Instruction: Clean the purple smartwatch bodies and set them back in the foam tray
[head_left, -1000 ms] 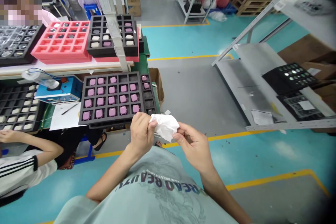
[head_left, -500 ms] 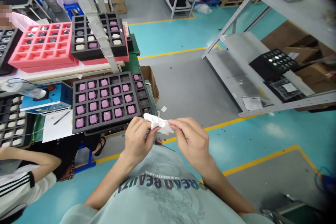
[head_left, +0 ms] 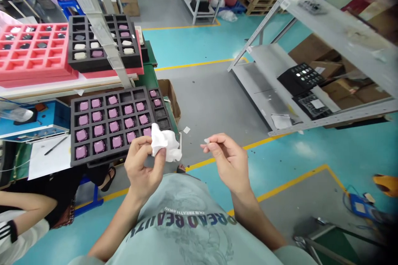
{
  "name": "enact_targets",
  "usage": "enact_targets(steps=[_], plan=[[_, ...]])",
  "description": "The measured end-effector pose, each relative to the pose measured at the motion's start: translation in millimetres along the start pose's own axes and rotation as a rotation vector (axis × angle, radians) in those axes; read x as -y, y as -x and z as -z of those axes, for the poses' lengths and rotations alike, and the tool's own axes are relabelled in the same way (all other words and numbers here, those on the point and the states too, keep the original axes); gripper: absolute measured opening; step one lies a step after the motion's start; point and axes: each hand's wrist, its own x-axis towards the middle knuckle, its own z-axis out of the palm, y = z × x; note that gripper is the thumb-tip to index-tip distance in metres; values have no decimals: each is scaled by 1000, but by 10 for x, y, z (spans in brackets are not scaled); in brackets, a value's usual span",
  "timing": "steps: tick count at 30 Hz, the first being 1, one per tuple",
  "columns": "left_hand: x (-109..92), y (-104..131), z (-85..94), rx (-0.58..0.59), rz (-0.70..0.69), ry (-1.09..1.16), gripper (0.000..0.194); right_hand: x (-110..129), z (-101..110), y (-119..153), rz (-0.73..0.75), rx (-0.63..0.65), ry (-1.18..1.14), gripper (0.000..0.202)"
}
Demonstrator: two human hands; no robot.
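Note:
A crumpled white cloth or tissue is pinched between the thumb and fingers of my left hand. My right hand is apart from it, to the right, with thumb and fingertips pressed together. A tiny pale piece shows at those fingertips, too small to name. Behind my left hand lies a black foam tray with rows of purple rounded-square pieces in its compartments. The cloth hides part of the tray's near right corner.
A narrower black tray adjoins on the right. Red foam trays and another black tray stand on the shelf behind. A blue box, paper and a pen lie left. A co-worker's arm shows at lower left. Metal shelving stands right.
My hands have moved apart. The white cloth has left my right fingers and gone left with my left hand. The whole view has shifted, so the trays appear further left.

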Motion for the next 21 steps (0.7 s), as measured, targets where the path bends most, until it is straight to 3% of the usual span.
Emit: enact_targets(steps=[6,9,13,21], plan=[[-42,79,-101,61,178,165,12,-36,-26,10,-70,129,-198,16],[-100,47,-122,105,72,179,29,-60,-43,3,-47,177,-256,16],[-180,2,-159,200,-64,264,35,-71,-59,0,-30,213,-320,13],[-258,8,-219,180,-72,327,36,-62,-98,0,-35,244,-306,19]])
